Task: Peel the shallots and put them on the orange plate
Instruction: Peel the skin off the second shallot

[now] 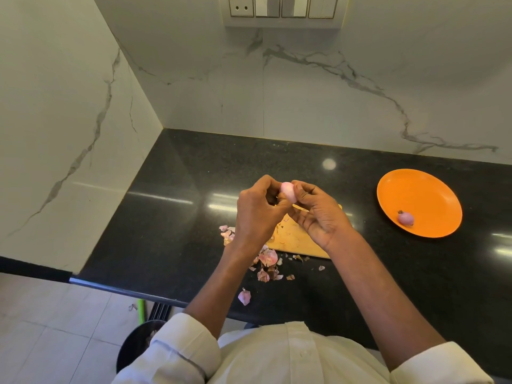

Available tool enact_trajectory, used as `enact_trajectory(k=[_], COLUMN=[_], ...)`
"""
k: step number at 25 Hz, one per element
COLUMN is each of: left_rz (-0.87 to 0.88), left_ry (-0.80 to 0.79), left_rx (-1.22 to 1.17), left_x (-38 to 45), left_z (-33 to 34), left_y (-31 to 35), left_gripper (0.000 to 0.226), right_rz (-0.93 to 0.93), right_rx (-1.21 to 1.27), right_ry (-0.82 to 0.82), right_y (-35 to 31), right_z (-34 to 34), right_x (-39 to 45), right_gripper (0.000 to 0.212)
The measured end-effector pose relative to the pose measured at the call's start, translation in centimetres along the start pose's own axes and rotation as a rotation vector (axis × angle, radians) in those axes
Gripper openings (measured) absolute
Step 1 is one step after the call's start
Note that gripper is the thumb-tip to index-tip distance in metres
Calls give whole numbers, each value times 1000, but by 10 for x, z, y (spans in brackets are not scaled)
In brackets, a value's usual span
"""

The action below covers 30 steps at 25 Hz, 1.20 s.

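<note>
Two hands, left hand [256,210] and right hand [318,214], pinching one small, light, slippery-looking shallot [288,191] above the tabletop [180,217], best gripped by its ends; another on the orange plate [424,195], far right.

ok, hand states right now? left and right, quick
Left hand: fingers curled, pinching the shallot held over the board.
Right hand: fingers curled round the same shallot from the other side.
</note>
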<state>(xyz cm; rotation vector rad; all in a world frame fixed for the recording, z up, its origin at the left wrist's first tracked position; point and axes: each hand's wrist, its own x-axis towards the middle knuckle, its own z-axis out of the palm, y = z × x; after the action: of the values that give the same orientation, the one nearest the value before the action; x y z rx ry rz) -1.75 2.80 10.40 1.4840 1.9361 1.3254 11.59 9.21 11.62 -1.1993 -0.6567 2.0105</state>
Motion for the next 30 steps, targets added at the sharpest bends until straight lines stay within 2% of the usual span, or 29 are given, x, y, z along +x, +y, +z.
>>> enact_trajectory(k=[5,7,10,13,20,25,30], left_rz=[-82,-85,-126,-155,-209,-263,-271], left_ry=[101,32,-111,-133,-178,-93,-20], left_rx=[-30,-106,-274,-325,-333,-314,-269], left_x=[5,9,14,17,20,19,17], left_z=[7,4,-3,-5,-2,4,6], left_y=[3,-1,-5,-6,4,10,14], left_gripper=[8,9,22,35,29,23,15], right_rz=[-35,-64,-152,-200,-419,-492,-422], right_rx=[3,1,-95,-141,-345,-415,-315], right_ry=[6,12,8,-36,-3,-19,-26], right_y=[-1,-3,-9,-11,-12,-15,-8], right_z=[1,0,-4,-7,-7,-1,-4], right_x=[1,1,0,1,-1,-4,-3], right_gripper=[20,22,22,21,19,18,18])
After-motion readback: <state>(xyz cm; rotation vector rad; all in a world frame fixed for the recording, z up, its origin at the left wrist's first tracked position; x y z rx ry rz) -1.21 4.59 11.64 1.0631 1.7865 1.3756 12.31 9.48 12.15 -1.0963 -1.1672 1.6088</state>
